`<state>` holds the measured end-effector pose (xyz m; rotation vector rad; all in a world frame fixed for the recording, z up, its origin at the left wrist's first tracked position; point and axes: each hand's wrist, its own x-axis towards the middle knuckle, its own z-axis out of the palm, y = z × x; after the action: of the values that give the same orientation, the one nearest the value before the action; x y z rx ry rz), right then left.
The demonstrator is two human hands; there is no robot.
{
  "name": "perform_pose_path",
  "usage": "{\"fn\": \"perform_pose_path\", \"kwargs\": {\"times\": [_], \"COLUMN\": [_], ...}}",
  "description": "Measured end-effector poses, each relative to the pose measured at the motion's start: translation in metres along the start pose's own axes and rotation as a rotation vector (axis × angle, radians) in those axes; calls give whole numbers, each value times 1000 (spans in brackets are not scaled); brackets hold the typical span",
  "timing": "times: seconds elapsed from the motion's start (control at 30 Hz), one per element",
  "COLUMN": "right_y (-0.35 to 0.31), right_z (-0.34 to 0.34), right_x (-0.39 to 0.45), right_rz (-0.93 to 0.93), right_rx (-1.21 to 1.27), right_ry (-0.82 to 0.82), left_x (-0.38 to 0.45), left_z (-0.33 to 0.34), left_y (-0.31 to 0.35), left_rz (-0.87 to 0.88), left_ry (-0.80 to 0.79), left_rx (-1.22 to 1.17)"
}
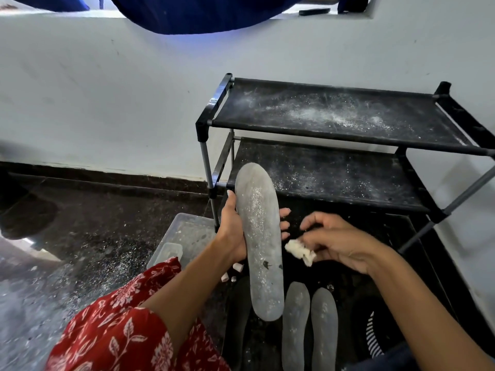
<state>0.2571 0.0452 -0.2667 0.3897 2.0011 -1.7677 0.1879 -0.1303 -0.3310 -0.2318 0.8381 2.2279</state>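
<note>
"Grey insole (258, 236), white powder scattered along it. Where is it, taken from the shoe rack (308, 132)?"

"Held up in the air in front of the shoe rack's lower shelf, toe end toward the rack, heel end toward the person. The left hand (234, 231) has it, with the thumb on one long edge and fingertips showing round the other. That grip is closed on the insole's middle."

"And the right hand (340, 242)?"

"Just beside the insole, also in front of the rack, back of the hand up, wrist bent, fingers curled. Its grip pinches a white wad (298, 251). Whether the wad touches the insole's edge cannot be told."

"What could go wrong?"

"The left grip takes only the middle, so both ends hang free. A firm wipe near the heel would likely flex the insole or twist it out of the fingers. Loose powder would probably drop onto the two insoles (296, 325) lying on the floor in front of the rack. The wad looks crumbly and may shed bits."
</note>
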Motion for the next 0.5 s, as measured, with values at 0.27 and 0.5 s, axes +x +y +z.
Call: {"fn": "perform_pose_path", "kwargs": {"times": [0.27, 0.5], "right_y": [-8, 1], "right_z": [0, 5], "right_x": [2, 8], "right_rz": [-545, -789], "right_rx": [59, -169], "right_ry": [392, 686], "left_x": [-9, -13], "left_z": [10, 19], "left_y": [-13, -24], "left_rz": [-129, -145], "left_ry": [-146, -168], "left_rx": [123, 229]}}
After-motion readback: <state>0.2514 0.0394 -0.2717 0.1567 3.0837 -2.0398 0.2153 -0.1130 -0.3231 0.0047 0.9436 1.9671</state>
